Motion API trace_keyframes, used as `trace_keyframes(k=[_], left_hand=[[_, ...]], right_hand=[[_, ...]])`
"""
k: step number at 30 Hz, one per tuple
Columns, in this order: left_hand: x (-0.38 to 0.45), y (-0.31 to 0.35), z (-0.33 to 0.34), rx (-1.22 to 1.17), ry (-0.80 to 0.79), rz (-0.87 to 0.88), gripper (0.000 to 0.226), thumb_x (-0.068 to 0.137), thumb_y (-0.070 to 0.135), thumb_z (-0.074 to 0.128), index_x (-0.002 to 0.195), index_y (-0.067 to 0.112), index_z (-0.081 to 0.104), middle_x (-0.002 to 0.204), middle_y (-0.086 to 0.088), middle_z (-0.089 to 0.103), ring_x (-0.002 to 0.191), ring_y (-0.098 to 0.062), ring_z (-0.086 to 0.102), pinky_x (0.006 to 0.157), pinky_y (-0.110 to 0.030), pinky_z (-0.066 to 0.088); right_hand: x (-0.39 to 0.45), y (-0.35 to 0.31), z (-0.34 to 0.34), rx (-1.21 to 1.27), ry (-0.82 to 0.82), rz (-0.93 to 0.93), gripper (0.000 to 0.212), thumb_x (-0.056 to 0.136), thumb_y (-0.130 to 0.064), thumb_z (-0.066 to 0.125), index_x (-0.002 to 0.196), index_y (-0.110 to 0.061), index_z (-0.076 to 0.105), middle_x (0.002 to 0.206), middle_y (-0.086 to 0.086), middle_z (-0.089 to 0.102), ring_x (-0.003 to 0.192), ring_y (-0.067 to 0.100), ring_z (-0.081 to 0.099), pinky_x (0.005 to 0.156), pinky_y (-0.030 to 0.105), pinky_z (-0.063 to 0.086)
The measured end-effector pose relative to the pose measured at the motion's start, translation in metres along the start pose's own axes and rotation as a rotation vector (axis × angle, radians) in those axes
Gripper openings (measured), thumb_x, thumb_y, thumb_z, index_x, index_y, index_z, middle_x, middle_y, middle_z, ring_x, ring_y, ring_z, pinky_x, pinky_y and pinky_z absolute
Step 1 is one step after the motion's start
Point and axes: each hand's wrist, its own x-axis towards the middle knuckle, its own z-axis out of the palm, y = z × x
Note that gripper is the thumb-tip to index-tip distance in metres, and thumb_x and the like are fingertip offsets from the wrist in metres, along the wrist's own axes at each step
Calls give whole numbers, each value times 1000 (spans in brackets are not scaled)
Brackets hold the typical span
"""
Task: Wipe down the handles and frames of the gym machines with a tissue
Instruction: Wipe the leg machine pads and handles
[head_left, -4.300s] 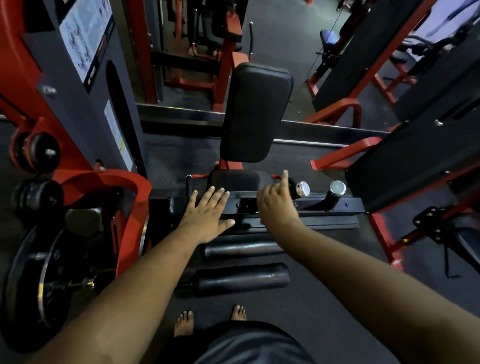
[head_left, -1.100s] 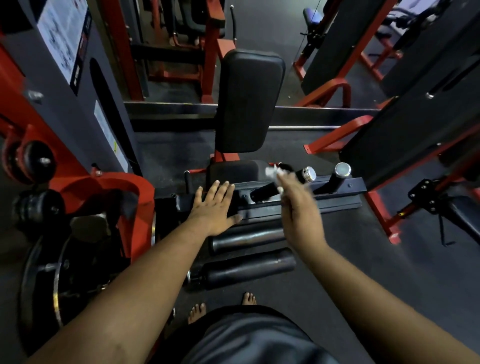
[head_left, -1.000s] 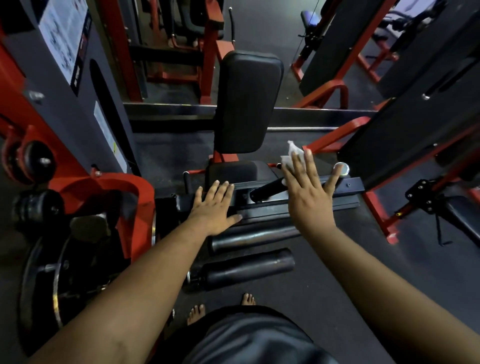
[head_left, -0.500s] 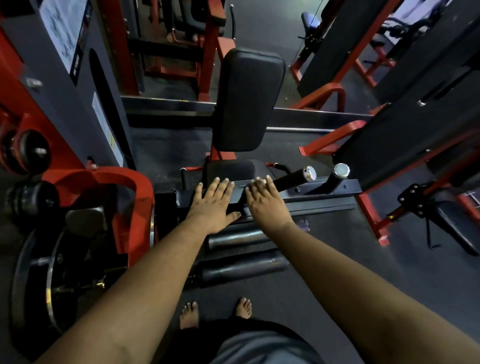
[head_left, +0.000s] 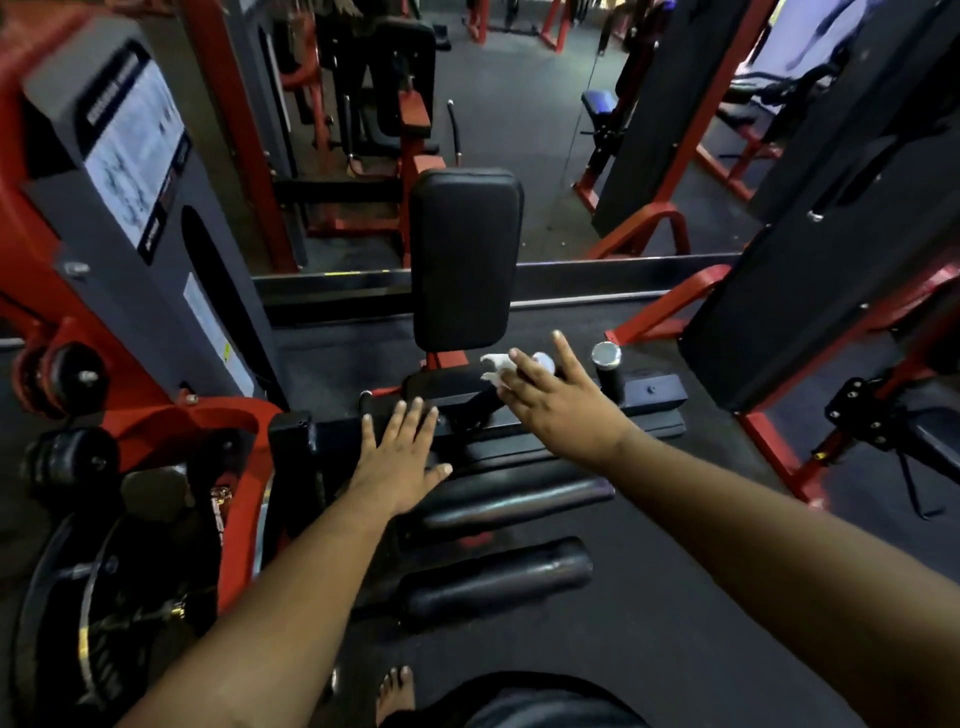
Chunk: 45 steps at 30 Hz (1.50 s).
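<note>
Both hands are stretched out over a low black and red gym machine. The left hand (head_left: 400, 462) is laid flat on the black frame (head_left: 649, 400) of the machine, fingers straight and spread, nothing held. The right hand (head_left: 556, 400) is reached further forward with its fingers extended, and a white tissue (head_left: 493, 366) is kept under those fingers, pressed against a black handle (head_left: 480, 402) that slants up from the frame; whether the fingers curl round the handle cannot be told. Only a crumpled edge of the tissue is seen, sticking out past the fingertips on the left side. A second handle (head_left: 607, 371), with a shiny metal end cap, is stood just to the right of the right hand. An upright black back pad (head_left: 465, 260) is seen behind the handles. Two black padded rollers (head_left: 498, 579) are placed below the frame, nearer the person. A bare foot (head_left: 396, 693) is seen on the dark floor (head_left: 675, 597) at the bottom edge.
</note>
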Motion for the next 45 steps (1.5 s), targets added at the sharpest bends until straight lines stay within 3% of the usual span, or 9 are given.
trace_keyframes(k=[4,8,12,18,26,30,36,43,45], left_hand=[[-17,65,21,-7,40,-64,94,99,71,32,160,22,-19,166,-7,-30,155,-24,-23,124,-59,-6],[-32,133,46,-39,30,-136,95,98,71,35,161,24,-17,167,-4,-27,156,-23,-19,125,-60,-1],[-31,206,57,-27,-58,-60,92,99,69,38,163,25,-10,170,-2,-21,157,-20,-14,125,-59,2],[-1,301,68,-40,-137,40,88,98,67,41,164,27,-3,172,0,-10,159,-19,-4,127,-54,5],[99,373,102,-72,-247,122,86,100,66,40,164,26,-2,172,-1,-8,159,-21,-1,127,-49,6],[146,399,119,-135,-339,102,87,99,69,37,163,29,-6,172,0,-9,159,-22,0,128,-48,6],[207,428,118,-175,-369,67,88,98,70,38,164,27,-1,172,-1,-8,157,-24,12,126,-48,16],[276,476,130,-494,-362,-264,94,101,58,49,163,13,-3,167,-6,-22,157,-31,-13,125,-37,-4],[289,488,129,-446,-314,-376,97,95,75,30,164,14,-1,171,-12,-11,158,-30,-4,125,-38,1]], right_hand=[[-52,-6,10,247,210,191,44,93,-21,53,137,-18,62,144,5,59,140,31,48,118,59,30],[-118,-18,36,585,109,414,38,93,-25,62,131,-25,64,139,-4,63,113,24,66,85,39,55],[-176,1,45,872,-16,653,35,99,-32,45,130,-31,62,126,-9,67,108,21,63,77,38,54],[-243,44,100,1337,-90,895,30,95,-29,61,125,-30,61,116,-8,72,106,15,67,87,36,55],[-280,115,194,1525,-144,1153,15,90,-25,71,85,-22,57,84,-5,69,78,13,64,72,41,53],[-298,150,231,1606,-214,1194,6,82,-27,69,86,-22,68,85,-4,75,83,15,71,79,43,58],[-299,203,280,1713,-267,1136,15,90,-9,69,95,-22,73,87,-7,76,81,6,72,75,23,54],[-285,273,379,1778,-382,861,5,97,-21,66,96,-24,69,82,6,74,72,19,70,69,36,57],[-281,289,408,1793,-424,797,9,98,-20,63,95,-26,68,85,2,74,74,18,70,73,41,58]])
